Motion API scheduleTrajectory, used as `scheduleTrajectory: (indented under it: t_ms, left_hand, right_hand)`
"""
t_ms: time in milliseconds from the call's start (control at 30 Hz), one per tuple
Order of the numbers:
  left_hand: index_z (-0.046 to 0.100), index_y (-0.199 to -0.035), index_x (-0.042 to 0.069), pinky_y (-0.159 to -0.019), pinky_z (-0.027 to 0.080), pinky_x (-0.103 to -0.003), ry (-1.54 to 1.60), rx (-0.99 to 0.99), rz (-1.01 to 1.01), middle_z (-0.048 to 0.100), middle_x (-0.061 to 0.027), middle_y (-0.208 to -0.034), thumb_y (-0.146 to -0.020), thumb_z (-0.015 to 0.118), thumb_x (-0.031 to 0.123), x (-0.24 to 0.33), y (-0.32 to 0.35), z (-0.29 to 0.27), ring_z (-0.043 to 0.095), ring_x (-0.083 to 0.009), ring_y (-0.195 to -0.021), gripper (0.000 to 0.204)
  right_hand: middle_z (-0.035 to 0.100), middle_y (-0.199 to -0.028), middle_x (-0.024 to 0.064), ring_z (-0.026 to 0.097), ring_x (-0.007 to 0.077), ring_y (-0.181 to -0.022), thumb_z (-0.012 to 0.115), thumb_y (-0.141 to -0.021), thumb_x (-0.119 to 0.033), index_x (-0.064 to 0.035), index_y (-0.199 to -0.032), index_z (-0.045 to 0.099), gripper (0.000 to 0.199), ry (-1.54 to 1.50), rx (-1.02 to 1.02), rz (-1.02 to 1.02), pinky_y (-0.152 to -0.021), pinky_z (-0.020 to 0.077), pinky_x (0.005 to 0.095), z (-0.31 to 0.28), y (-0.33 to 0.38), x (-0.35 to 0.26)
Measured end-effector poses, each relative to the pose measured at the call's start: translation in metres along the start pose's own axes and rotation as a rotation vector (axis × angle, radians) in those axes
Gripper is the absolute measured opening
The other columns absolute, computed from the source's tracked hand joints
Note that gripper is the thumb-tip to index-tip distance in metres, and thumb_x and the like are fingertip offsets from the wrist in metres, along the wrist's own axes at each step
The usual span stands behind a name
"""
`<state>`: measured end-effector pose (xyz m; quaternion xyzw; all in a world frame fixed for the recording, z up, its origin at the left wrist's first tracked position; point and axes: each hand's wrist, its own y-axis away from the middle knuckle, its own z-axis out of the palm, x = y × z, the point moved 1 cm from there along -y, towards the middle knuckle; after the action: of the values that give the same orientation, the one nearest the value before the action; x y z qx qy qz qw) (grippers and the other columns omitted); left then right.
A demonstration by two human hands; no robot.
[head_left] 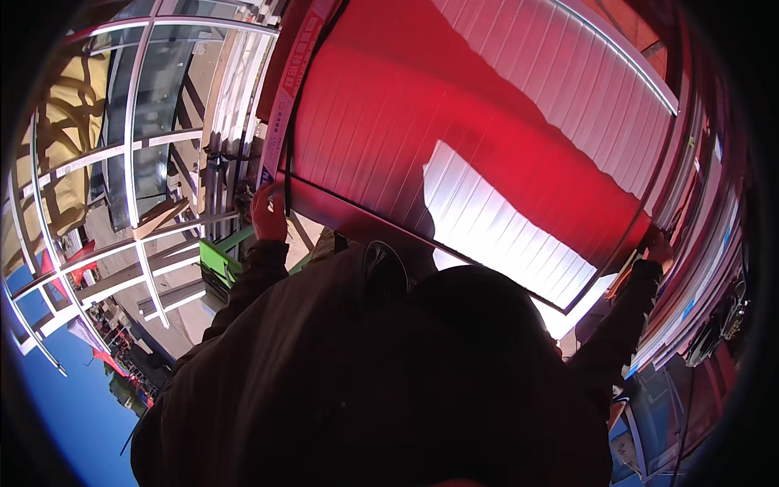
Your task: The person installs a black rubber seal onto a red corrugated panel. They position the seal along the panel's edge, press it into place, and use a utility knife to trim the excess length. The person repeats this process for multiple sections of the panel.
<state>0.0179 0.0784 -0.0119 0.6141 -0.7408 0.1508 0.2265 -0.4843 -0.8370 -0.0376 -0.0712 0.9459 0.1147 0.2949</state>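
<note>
A large ribbed panel with a dark edge strip spreads in front of me, tinted red, with a bright sunlit white patch low down. At its near left corner, my left hand is closed round the edge. My right hand, in shadow, grips the panel's right edge near the other corner, its fingers partly hidden. Along the panel's left side runs a strip of printed film. My dark sleeves and body cover the lower middle of the view.
To the left stands a white metal lattice frame, with yellow sheeting behind it. A bright green object sits below my left hand. Stacked long sheets or profiles line the right side. A pale bar lies across the panel's far right.
</note>
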Motion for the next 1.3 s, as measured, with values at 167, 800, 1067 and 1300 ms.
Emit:
scheduleTrajectory:
  t_ms: [167,800,1067,1300]
  left_hand:
    - [0.069,-0.113,0.004,-0.102,0.045,-0.041,-0.042,0.089,-0.081,0.065,-0.0146,-0.122,-0.092,0.062,0.013,-0.014,0.030,-0.018,0.059,-0.0319,-0.118,0.024]
    - [0.068,-0.098,0.006,-0.075,0.056,-0.037,0.233,-0.041,-0.409,0.074,-0.0122,-0.087,-0.085,0.070,0.023,0.025,-0.017,-0.015,0.072,-0.0280,-0.085,0.022]
    - [0.073,-0.106,0.000,-0.074,0.054,-0.034,0.478,-0.152,-0.507,0.074,-0.0152,-0.090,-0.087,0.068,0.025,-0.003,-0.023,-0.014,0.071,-0.0220,-0.081,0.031]
    - [0.071,-0.107,-0.006,-0.066,0.049,-0.027,0.876,-0.320,-0.570,0.069,-0.0038,-0.085,-0.089,0.071,0.026,-0.007,-0.021,-0.025,0.061,-0.0100,-0.075,0.037]
  right_hand:
    - [0.073,-0.102,0.0131,0.070,0.0257,-0.094,0.056,-0.089,-0.062,-0.0007,-0.118,0.068,0.069,0.517,-0.044,0.189,-0.082,0.0555,0.0335,0.031,-0.058,0.012]
    - [0.069,-0.110,0.0083,0.066,0.0199,-0.098,0.062,-0.098,-0.019,-0.0074,-0.124,0.060,0.029,-1.168,-0.631,0.156,-0.081,0.0563,0.0349,0.086,0.175,-0.180]
    - [0.064,-0.076,0.0100,0.064,0.0203,-0.064,0.063,-0.094,-0.016,0.0001,-0.096,0.059,0.017,-0.234,-1.654,0.181,-0.063,0.0537,0.0324,0.326,0.510,-0.448]
    - [0.058,-0.063,0.0058,0.057,0.0160,-0.047,0.060,-0.098,-0.046,-0.0049,-0.087,0.057,0.043,0.178,-1.894,0.069,-0.042,0.0459,0.0286,0.402,0.568,-0.490]
